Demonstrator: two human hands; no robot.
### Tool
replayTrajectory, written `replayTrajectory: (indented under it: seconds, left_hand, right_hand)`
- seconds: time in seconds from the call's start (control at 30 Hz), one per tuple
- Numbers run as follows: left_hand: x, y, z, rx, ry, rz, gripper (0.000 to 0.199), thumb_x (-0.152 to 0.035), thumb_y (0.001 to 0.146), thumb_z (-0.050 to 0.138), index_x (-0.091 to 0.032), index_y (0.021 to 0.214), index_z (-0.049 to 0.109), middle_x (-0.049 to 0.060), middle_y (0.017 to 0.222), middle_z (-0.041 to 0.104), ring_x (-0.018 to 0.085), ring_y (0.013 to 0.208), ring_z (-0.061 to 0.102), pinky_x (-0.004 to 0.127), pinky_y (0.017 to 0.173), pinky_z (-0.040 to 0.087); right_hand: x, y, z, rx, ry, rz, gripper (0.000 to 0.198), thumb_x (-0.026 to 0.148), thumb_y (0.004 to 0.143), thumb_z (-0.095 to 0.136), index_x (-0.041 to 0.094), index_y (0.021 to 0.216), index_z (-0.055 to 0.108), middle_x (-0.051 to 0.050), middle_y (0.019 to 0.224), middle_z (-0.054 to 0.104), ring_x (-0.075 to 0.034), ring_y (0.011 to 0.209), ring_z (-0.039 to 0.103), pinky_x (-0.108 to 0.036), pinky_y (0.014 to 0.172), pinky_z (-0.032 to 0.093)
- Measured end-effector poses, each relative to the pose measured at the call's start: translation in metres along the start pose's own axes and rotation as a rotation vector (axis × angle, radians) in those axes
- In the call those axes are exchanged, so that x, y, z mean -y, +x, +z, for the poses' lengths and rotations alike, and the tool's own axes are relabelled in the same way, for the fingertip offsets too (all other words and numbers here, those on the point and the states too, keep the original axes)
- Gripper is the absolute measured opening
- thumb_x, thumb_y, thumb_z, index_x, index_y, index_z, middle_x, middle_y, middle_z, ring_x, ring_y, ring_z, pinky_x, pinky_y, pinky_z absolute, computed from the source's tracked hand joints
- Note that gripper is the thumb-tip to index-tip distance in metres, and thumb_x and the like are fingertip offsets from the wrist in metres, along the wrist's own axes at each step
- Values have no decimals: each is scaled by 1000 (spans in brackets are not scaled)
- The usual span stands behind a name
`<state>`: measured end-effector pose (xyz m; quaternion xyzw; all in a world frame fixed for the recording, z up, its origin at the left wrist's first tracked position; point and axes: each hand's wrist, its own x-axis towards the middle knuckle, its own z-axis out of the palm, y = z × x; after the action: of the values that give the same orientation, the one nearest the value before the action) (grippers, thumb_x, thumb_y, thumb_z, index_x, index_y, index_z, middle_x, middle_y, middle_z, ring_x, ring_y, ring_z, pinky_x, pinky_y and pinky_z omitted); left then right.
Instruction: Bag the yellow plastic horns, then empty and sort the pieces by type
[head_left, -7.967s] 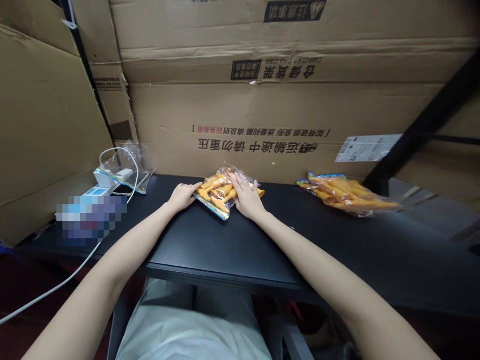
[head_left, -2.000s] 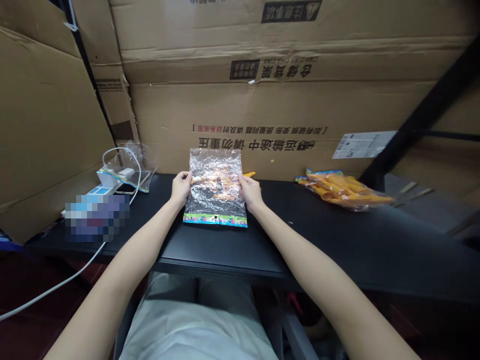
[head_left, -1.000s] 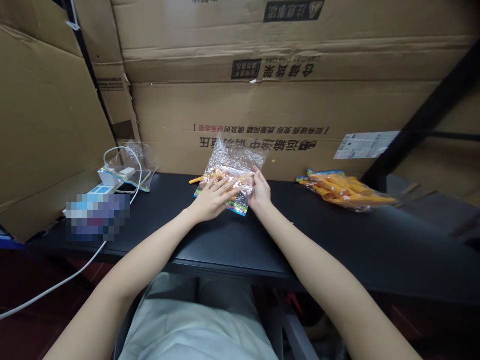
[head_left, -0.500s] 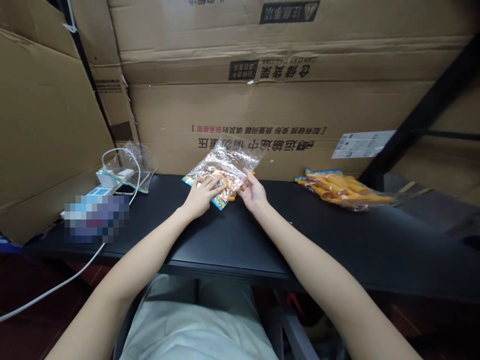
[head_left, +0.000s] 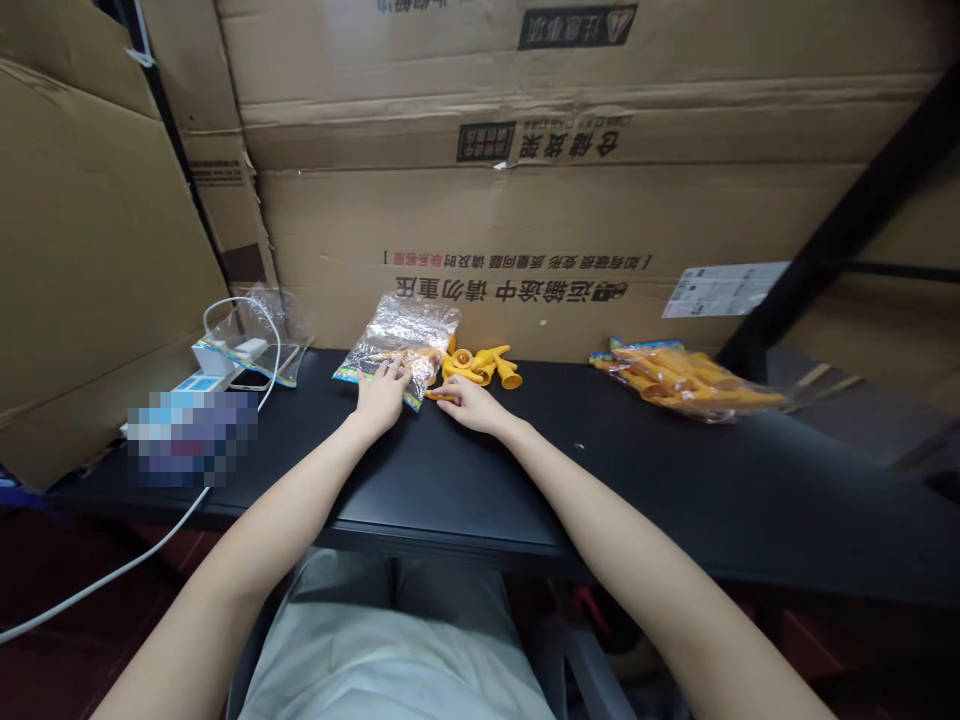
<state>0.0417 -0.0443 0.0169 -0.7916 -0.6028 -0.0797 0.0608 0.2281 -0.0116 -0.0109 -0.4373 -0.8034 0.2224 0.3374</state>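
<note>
While the left hand (head_left: 381, 400) lies spread on the bag (head_left: 411, 325), presumably to pin it, the right hand (head_left: 472, 404) curls by yellow cones (head_left: 487, 358) just beyond it; can't tell if pinching.

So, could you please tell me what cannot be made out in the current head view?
All in the head view:
Yellow pieces: count hidden by their overlap and the right hand.
Clear bag: contents partly hidden by glare and the left hand.
White label: print too small.
Pixelated object: blurred out.
Top cardboard print: cut off by the upper edge.
</note>
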Motion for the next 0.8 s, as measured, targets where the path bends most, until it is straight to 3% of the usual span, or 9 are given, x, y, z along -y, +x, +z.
replayTrajectory:
  seconds: [0.1, 0.37, 0.53, 0.7, 0.8]
  left_hand:
    - [2, 0, 0, 7, -8, -18, 55, -8, 86, 34, -29, 137, 44, 8, 155, 23, 27, 141, 23, 66, 106, 20]
    - [24, 7, -7, -45, -16, -142, 59, -6, 84, 33, -31, 137, 44, 6, 152, 31, 26, 139, 28, 64, 108, 21]
    - [78, 23, -5, -60, 87, -230, 54, -9, 87, 30, -26, 135, 47, 10, 150, 34, 27, 138, 30, 62, 107, 22]
    - [149, 28, 4, 26, 253, -294, 51, -9, 87, 28, -21, 130, 54, 12, 148, 36, 29, 136, 32, 59, 109, 19]
    - [176, 30, 6, 120, 283, -297, 48, -10, 84, 35, -17, 125, 59, 16, 143, 43, 29, 136, 33, 55, 111, 19]
  right_hand:
    - [-2, -1, 1, 71, -167, -75, 26, 17, 83, 55, 17, 103, 72, -8, 91, 66, -16, 79, 58, -33, 79, 47]
    - [0, -3, -1, 138, -224, -51, 31, 17, 84, 54, 16, 111, 68, -7, 94, 68, -15, 78, 59, -29, 77, 47]
    - [2, -3, 1, 131, -247, -56, 32, 17, 83, 55, 18, 112, 68, -6, 89, 67, -15, 76, 57, -30, 78, 46]
    - [1, -4, 1, 121, -225, -62, 29, 17, 82, 56, 19, 107, 70, -6, 87, 66, -16, 77, 57, -31, 77, 47]
    - [1, -4, 2, 126, -233, -62, 26, 17, 81, 56, 17, 102, 71, -7, 88, 66, -17, 77, 58, -32, 77, 47]
